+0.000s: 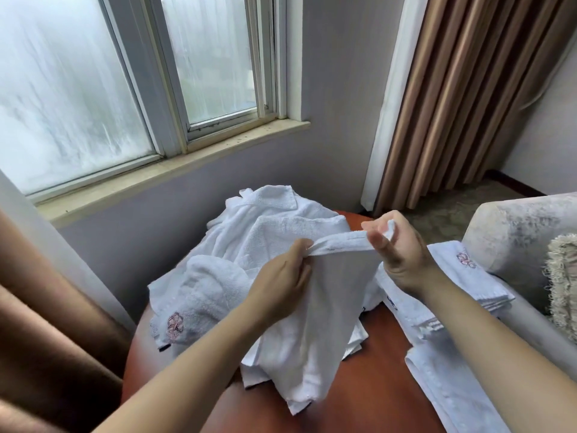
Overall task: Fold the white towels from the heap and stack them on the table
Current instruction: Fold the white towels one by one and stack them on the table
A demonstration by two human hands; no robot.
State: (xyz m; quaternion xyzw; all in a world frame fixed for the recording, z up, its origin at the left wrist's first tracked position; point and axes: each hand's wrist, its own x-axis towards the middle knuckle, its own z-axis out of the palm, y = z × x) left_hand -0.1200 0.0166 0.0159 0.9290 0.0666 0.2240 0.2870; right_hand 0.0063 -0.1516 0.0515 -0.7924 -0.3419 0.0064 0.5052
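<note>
Across the far half of a reddish-brown bench point(384, 370), surface hidden under a heap of white towels point(274, 220); folds too tangled to count the pieces. Near edge of the bench cut off at the bottom of the frame, behind two bare forearms. On the heap's left flank, a pink embroidered flower emblem point(175, 326). Along the right side of the bench, a flat folded towel point(452, 389), its lower end cut off by the frame. Beyond it, a small stack of folded towels point(468, 276) with the same pink emblem on top, hard up against a pale sofa point(515, 226); unclear whether resting on bench or sofa. At the far right edge, half out of view, a fringed cushion point(562, 276). At the left edge, blurred brown curtain cloth.

Above the middle of the bench, in front of the heap, a single white towel point(321, 307) held up by its top edge, lower part hanging down onto the bench and the heap. Left hand point(281, 276) closed, fingers curled round the bunched left end of that edge, fingertips buried in cloth. Right hand point(396, 251) pinching the right corner between thumb and fingers, corner tip poking out above. Top edge pulled nearly taut between the two hands.

Behind, a fogged window point(125, 73) and striped brown curtain point(462, 89).
</note>
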